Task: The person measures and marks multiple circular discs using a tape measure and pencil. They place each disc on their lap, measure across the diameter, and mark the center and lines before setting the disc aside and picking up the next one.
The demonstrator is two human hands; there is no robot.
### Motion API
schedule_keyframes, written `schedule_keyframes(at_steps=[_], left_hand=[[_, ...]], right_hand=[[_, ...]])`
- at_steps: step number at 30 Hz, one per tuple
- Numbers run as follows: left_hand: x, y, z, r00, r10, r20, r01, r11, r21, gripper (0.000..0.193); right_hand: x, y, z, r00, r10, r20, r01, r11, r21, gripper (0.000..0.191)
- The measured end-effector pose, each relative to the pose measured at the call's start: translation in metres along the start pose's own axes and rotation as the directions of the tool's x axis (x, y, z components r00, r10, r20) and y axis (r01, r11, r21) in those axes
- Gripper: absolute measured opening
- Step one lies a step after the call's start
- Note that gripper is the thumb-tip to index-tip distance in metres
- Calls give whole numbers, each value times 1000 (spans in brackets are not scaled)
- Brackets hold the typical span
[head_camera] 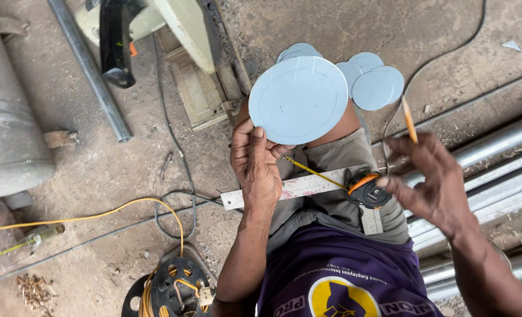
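Note:
My left hand (255, 164) holds a round grey metal disc (298, 98) by its lower edge, raised above my knee. The yellow blade of a tape measure (366, 189) is drawn out from the black and orange case toward that hand. My right hand (431, 179) grips the tape measure case with its lower fingers and holds an orange pencil (409, 119) upright between thumb and forefinger. A flat metal square ruler (299, 188) lies across my lap under the tape.
Several more grey discs (373, 82) lie on the concrete floor beyond my knee. A cut-off saw (179, 53) stands at the top left beside a steel pipe (91, 70). Steel tubes (495, 170) lie at the right. A cable reel (176, 287) with yellow cord sits bottom centre.

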State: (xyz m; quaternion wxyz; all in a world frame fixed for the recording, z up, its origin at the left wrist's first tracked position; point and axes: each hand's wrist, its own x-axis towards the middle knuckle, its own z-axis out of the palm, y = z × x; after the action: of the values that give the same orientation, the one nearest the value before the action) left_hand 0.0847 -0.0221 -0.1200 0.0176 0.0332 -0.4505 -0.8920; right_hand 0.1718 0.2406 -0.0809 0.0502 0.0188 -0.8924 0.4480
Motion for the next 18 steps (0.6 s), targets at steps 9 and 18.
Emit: schedule_keyframes(at_steps=[9, 18], left_hand=[[24, 12, -14, 925, -335, -181, 264, 907, -329, 28], [25, 12, -22, 840, -469, -273, 316, 831, -457, 56]], right_hand=[[-21, 10, 28, 979, 130, 159, -99, 976, -192, 78], [-23, 8, 26, 935, 267, 235, -260, 964, -61, 61]])
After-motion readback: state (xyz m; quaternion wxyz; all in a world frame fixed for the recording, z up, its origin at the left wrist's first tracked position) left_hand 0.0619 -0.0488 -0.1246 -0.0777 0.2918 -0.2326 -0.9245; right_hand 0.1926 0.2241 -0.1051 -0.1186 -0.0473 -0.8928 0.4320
